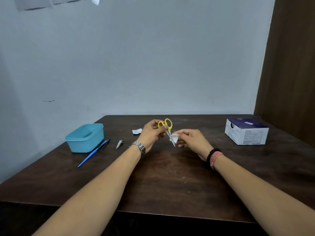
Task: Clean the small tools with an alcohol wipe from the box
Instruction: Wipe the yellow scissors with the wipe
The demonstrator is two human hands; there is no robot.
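Small scissors [166,125] with yellow handles are held above the table, blades pointing down toward me. My left hand [151,133] grips them at the handles. My right hand [189,138] pinches a white alcohol wipe [174,137] folded around the blades. A silver nail clipper [119,144] lies on the table to the left. Beside it lie a blue-handled tool [90,155] and a dark thin tool [105,144]. The white and navy wipe box [247,133] stands at the right.
A light blue plastic tub [85,137] sits at the left on the dark wooden table [170,176]. A torn white wipe wrapper [137,131] lies behind my left hand. A wall runs behind the table and a brown panel stands at the right.
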